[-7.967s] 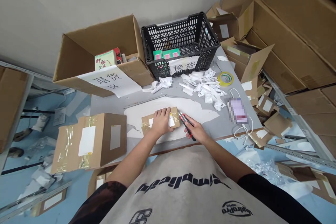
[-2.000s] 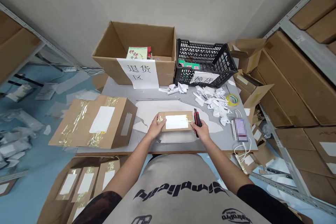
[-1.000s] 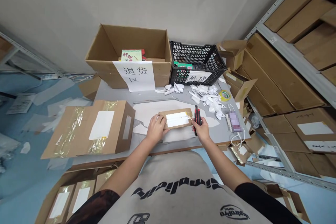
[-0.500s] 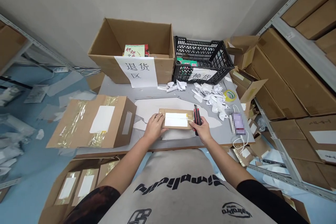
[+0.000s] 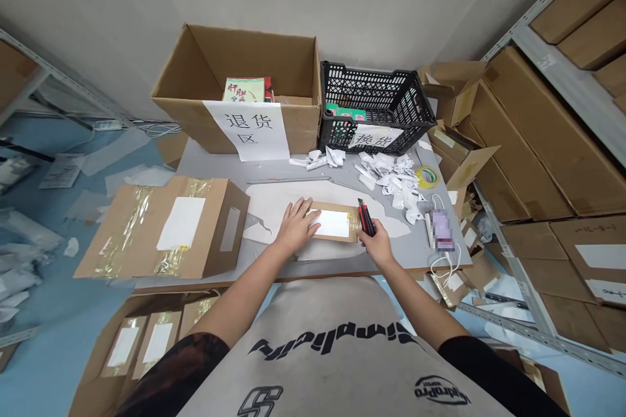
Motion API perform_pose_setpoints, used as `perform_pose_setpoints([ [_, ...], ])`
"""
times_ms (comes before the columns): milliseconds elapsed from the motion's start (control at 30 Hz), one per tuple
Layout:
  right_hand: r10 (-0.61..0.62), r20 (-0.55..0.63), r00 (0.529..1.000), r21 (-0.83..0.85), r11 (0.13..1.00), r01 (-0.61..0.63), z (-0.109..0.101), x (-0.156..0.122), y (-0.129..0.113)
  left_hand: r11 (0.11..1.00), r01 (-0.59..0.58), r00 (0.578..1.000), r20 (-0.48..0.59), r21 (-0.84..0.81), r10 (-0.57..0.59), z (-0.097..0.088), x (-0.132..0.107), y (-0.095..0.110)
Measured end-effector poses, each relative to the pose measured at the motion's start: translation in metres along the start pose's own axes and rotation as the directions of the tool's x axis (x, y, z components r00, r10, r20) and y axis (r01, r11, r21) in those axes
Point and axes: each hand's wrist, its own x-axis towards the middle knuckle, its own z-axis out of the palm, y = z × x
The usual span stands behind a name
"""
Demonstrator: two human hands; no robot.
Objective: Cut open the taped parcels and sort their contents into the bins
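The left hand (image 5: 296,227), fingers spread wide, has moved further onto the small kraft parcel (image 5: 355,231), pressing down on its taped left end beside the white label (image 5: 335,223). The right hand (image 5: 376,244) closes around a red-and-black utility knife (image 5: 366,217), just at the parcel's right end (blade not clearly visible). At upper centre stand an open cardboard box (image 5: 235,52) and a black plastic crate (image 5: 376,88).

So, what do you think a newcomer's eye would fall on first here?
The open brown cardboard box stands at the back of the grey table, beside a black plastic crate. In front, the left hand rests on a small taped cardboard parcel, while the right hand grips a red-and-black utility knife.
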Motion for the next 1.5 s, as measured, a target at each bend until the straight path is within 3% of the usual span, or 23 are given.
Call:
perform_pose_setpoints([
  [67, -0.174, 0.083, 0.981, -0.198, 0.962, 0.187, -0.013, 0.002, -0.009, 0.997, 0.057, 0.998, -0.009, -0.054, -0.058, 0.004, 0.0, -0.006],
  [167, -0.368, 0.37, 0.853, -0.374, 0.781, 0.5, -0.029, 0.01, -0.028, 0.977, 0.15, 0.988, -0.012, -0.153, -0.153, 0.007, 0.0, -0.014],
  [267, -0.336, 0.592, 0.733, -0.475, 0.588, 0.654, -0.031, 0.02, -0.047, 0.944, 0.196, 0.98, 0.023, -0.266, -0.197, 0.01, 0.002, -0.018],
  [367, -0.264, 0.698, 0.666, -0.539, 0.419, 0.731, -0.022, 0.029, -0.059, 0.89, 0.212, 0.977, 0.072, -0.405, -0.2, 0.013, 0.004, -0.021],
  [433, -0.239, 0.738, 0.631, -0.541, 0.351, 0.764, -0.017, 0.034, -0.063, 0.847, 0.213, 0.977, 0.088, -0.487, -0.195, 0.014, 0.004, -0.024],
  [533, -0.251, 0.751, 0.611, -0.543, 0.292, 0.788, -0.013, 0.039, -0.064, 0.759, 0.246, 0.968, 0.109, -0.603, -0.227, 0.012, -0.002, -0.032],
  [667, -0.285, 0.769, 0.572, -0.515, 0.255, 0.818, -0.012, 0.044, -0.061, 0.608, 0.343, 0.926, 0.148, -0.716, -0.348, 0.007, -0.019, -0.039],
  [833, -0.313, 0.799, 0.513, -0.457, 0.24, 0.857, 0.007, 0.043, -0.069, 0.468, 0.3, 0.94, 0.175, -0.831, -0.292, 0.005, -0.032, -0.033],
  [1100, -0.195, 0.864, 0.464, -0.46, 0.066, 0.885, 0.049, 0.038, -0.103, 0.423, 0.259, 0.952, 0.155, -0.868, -0.265, 0.006, -0.03, -0.036],
  [1200, -0.178, 0.876, 0.448, -0.451, 0.022, 0.892, 0.054, 0.039, -0.106, 0.415, 0.233, 0.955, 0.127, -0.88, -0.267, 0.006, -0.03, -0.038],
  [1500, -0.105, 0.906, 0.411, -0.42, -0.084, 0.904, 0.059, 0.038, -0.116, 0.506, 0.205, 0.96, 0.072, -0.838, -0.27, 0.006, -0.029, -0.039],
])
